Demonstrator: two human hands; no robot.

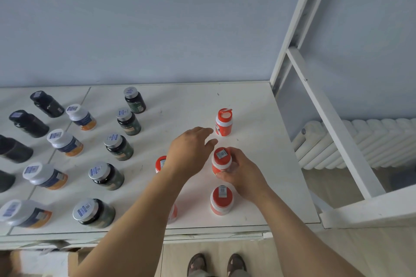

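Note:
Several red-capped white bottles stand on the right part of the white table (252, 105). My right hand (243, 173) grips the middle red bottle (221, 159) from its right side. My left hand (191, 150) hovers just left of it with fingers relaxed, holding nothing. Beyond the hands stands a red bottle with its flip lid open (223, 122). Another red bottle (221, 200) stands nearer to me. Two more red bottles are partly hidden by my left arm, one (161, 163) by the wrist, the other (173, 212) under the forearm.
Rows of dark green bottles (119, 147), white-capped orange-and-blue bottles (65, 142) and black bottles (28, 123) fill the table's left half. A white metal frame (324, 101) rises at the right edge, with a radiator (364, 141) behind it. My feet (216, 264) stand below.

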